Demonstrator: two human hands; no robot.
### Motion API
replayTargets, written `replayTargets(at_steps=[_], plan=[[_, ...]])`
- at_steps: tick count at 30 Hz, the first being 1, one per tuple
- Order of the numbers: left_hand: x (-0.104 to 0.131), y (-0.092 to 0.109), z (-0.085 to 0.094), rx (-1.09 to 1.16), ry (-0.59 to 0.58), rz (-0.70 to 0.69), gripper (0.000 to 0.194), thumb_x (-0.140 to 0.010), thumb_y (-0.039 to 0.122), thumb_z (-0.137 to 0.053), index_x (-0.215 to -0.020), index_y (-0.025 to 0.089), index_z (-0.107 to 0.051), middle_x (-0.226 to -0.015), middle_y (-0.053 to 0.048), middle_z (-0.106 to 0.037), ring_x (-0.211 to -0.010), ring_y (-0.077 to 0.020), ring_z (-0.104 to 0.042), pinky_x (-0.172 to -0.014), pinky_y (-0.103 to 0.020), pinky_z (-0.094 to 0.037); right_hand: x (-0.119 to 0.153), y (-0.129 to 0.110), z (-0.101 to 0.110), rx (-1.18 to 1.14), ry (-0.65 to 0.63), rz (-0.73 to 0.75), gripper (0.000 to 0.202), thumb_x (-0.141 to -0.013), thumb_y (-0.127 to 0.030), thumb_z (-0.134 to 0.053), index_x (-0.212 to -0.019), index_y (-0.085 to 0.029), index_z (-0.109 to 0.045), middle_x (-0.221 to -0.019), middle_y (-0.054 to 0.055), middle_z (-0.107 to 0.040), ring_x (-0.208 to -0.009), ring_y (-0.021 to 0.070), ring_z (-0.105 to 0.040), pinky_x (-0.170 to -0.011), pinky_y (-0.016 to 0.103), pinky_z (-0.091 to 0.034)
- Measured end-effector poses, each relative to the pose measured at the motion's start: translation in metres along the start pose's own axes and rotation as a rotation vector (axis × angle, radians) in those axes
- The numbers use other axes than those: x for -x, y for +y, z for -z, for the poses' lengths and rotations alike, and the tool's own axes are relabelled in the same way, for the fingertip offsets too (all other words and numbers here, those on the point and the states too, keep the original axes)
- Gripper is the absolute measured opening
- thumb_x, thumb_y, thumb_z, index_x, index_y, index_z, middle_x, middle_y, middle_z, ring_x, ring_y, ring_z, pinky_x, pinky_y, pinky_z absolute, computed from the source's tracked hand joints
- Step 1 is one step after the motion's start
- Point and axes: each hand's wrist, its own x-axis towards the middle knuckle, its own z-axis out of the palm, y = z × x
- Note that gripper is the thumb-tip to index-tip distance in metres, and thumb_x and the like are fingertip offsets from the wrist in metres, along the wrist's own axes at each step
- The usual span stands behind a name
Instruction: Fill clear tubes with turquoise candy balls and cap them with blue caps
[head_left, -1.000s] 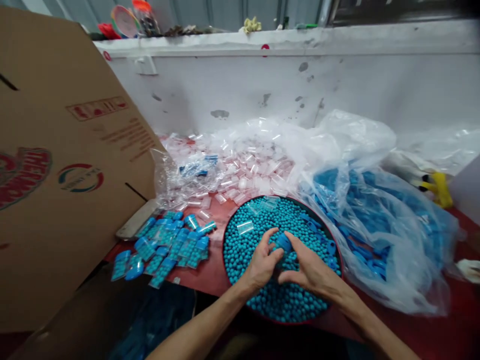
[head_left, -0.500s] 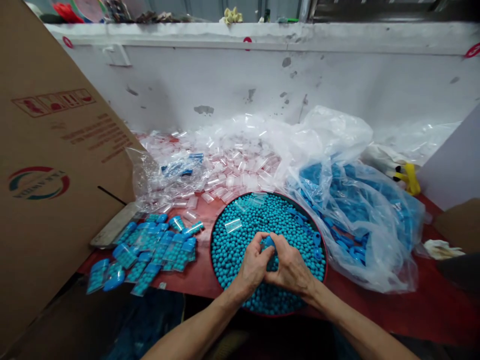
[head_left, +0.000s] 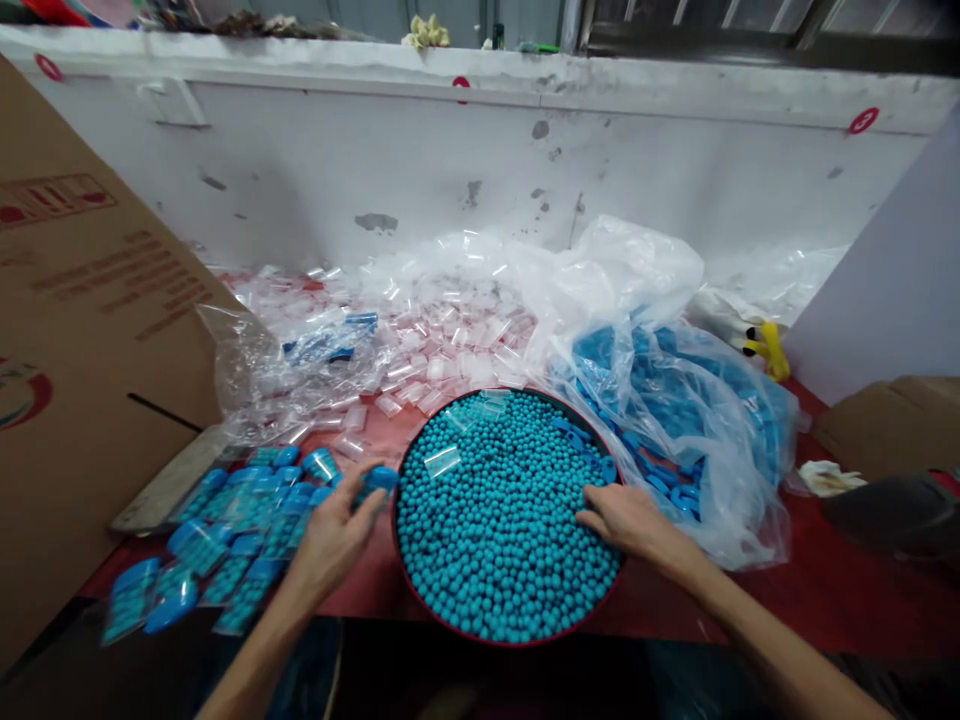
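At the left rim of the round tub (head_left: pixel 399 560), my left hand (head_left: pixel 334 540) is closed on a small clear container with a blue cap (head_left: pixel 381 478); motion blurs it slightly. My right hand (head_left: pixel 628 520) is over the tub's right edge with its fingers curled together, beside several loose blue caps (head_left: pixel 604 468). Whatever those fingers hold, if anything, is hidden. Turquoise beads (head_left: pixel 502 530) fill the tub, and a clear empty sleeve (head_left: pixel 442 461) lies on top of them. Filled, blue-capped containers (head_left: pixel 262 505) lie in a pile left of my left hand.
Clear empty sleeves (head_left: pixel 450 345) are heaped behind the tub. A plastic bag of blue caps (head_left: pixel 675 400) lies open at the right. A large cardboard box (head_left: pixel 90 330) stands at the left, and a white wall (head_left: pixel 315 170) closes off the back of the red table (head_left: pixel 750 610).
My hands were together over the tub, around a small blue-capped piece. They have parted: the left moved left with the container, the right moved to the tub's right edge. The view shifted too.
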Motion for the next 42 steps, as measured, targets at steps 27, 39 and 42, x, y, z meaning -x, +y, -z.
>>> replayTargets(at_steps=[27, 39, 42], plan=[[-0.094, 0.015, -0.093, -0.637, 0.025, -0.398, 0.042, -0.081, 0.042, -0.038, -0.114, 0.018, -0.048, -0.121, -0.011, -0.048, -0.117, -0.0273, -0.036, -0.095, -0.048, -0.026, -0.178, -0.068, -0.001, -0.249, 0.503, 0.394, 0.033, -0.078, -0.037, -0.05, -0.103, -0.018, -0.058, -0.113, 0.01, -0.052, -0.107, 0.0211, -0.043, -0.089, 0.034, -0.035], [-0.031, 0.028, -0.095, -0.411, -0.058, -0.433, 0.038, -0.082, 0.036, -0.038, -0.116, 0.02, -0.046, -0.126, -0.009, -0.043, -0.122, -0.0238, -0.03, -0.097, -0.043, -0.029, -0.093, -0.035, 0.001, -0.291, 0.534, 0.517, 0.03, -0.078, -0.033, -0.051, -0.105, -0.021, -0.058, -0.114, 0.01, -0.052, -0.109, 0.0238, -0.043, -0.09, 0.043, -0.032], [-0.008, 0.025, -0.086, -0.504, 0.06, -0.222, 0.05, -0.079, 0.035, -0.042, -0.125, 0.015, -0.037, -0.133, -0.014, -0.031, -0.125, -0.0305, -0.021, -0.098, -0.049, -0.024, -0.041, -0.043, 0.003, -0.241, 0.394, 0.703, 0.037, -0.078, -0.033, -0.05, -0.114, -0.021, -0.051, -0.112, 0.01, -0.051, -0.106, 0.0219, -0.043, -0.09, 0.041, -0.032]])
